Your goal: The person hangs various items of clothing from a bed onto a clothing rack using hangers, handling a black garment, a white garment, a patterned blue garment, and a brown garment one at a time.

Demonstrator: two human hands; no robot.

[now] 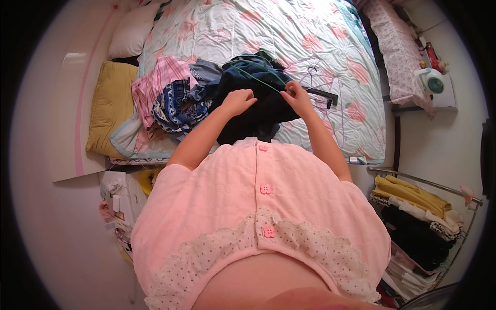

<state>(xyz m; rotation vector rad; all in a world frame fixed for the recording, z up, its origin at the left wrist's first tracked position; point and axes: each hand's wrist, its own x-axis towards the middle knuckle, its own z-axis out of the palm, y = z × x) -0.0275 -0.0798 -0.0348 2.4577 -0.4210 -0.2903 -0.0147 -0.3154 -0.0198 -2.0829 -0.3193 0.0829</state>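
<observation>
My right hand (297, 99) pinches one end of a green clothes hanger (252, 75), whose thin bars stretch left across a heap of dark clothes. My left hand (239, 101) has its fingers closed at a black garment (263, 110) spread on the bed before me; its fingertips partly hide the grip. Dark blue denim (236, 79) lies beneath the hanger's bars. Just right of my right hand is a black hanger (323, 94) with clips, and pink-purple wire hangers (343, 120) lie around it.
A pink striped shirt (164, 75), a blue patterned garment (178, 102) and a grey garment (207, 71) lie on the flowered quilt (310, 23). A mustard pillow (110, 108) sits left. A clothes rack (426, 182) stands lower right. A small fan (433, 83) rests beyond the bed.
</observation>
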